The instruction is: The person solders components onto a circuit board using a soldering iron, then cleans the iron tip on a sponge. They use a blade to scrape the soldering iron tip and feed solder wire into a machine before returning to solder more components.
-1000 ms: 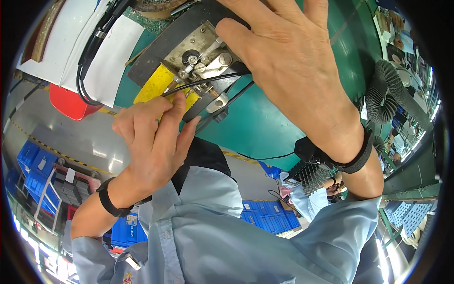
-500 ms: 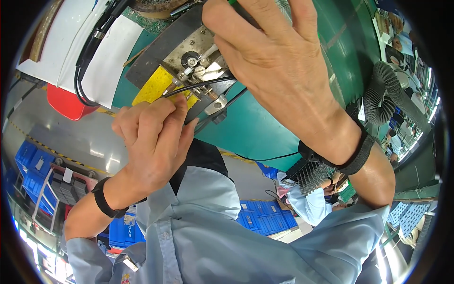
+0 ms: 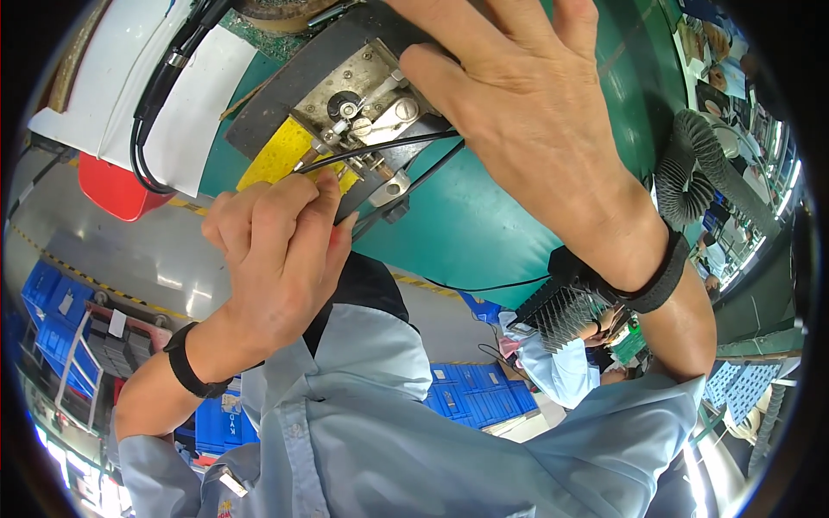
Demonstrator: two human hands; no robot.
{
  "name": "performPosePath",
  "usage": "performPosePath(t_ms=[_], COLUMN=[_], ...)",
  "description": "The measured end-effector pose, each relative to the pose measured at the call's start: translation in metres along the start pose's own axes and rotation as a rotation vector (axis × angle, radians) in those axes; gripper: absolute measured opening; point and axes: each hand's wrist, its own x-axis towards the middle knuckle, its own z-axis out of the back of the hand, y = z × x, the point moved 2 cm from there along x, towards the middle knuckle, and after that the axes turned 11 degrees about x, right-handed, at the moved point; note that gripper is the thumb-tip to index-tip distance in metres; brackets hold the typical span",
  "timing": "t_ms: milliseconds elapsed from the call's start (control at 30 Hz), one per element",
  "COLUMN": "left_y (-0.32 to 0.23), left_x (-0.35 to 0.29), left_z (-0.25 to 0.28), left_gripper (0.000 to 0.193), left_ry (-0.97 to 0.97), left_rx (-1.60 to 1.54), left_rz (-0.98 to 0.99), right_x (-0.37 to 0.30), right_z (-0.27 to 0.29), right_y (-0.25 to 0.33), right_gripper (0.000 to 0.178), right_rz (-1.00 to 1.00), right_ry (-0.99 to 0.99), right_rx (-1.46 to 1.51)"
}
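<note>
My left hand point(image 3: 275, 255) is closed, thumb and fingertips pinched at the end of a thin black cable point(image 3: 414, 140). That cable runs across a small metal fixture point(image 3: 358, 91) with screws, a lever and a round knob, then passes beneath my right hand. A yellow plate point(image 3: 278, 157) lies along the fixture's left side, just beyond my left fingers. Over the fixture's right side is my right hand point(image 3: 535, 121), its fingers spread and nothing visible in it. The view's upper edge cuts off some of its fingertips. The cable's tip is hidden by my left fingers.
The fixture stands on a dark base plate point(image 3: 255, 108) on a green work surface point(image 3: 484, 220). Thick black cables point(image 3: 160, 91) cross a white sheet point(image 3: 194, 129) at left. A red stool point(image 3: 121, 188) and blue bins point(image 3: 53, 306) are beyond. Another person point(image 3: 561, 371) is behind.
My right hand has shifted slightly right and its thumb has moved off the lever area, uncovering more of the metal fixture. My left hand keeps its pinch, almost unmoved.
</note>
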Motion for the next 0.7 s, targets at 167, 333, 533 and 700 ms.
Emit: performPosePath(t_ms=[167,333,533,700], left_y=[-0.0014,-0.0031,-0.0012,-0.0011], left_x=[0.0035,0.0033,0.0013,0.0007], left_z=[0.0020,0.0026,-0.0009,0.0003], left_gripper=[0.043,0.043,0.043,0.043], left_ry=[0.021,0.020,0.031,0.025], left_rx=[0.015,0.017,0.011,0.009], left_rz=[-0.005,-0.004,-0.003,-0.004], right_x=[0.0024,0.0039,0.0056,0.0065], right_z=[0.0026,0.0030,0.0021,0.0020], right_y=[-0.0004,-0.0008,0.0027,0.0003], right_gripper=[0.014,0.015,0.012,0.010], right_rz=[0.019,0.040,-0.032,-0.043], right_ry=[0.066,0.142,0.119,0.101], right_rx=[-0.029,-0.088,-0.175,-0.015])
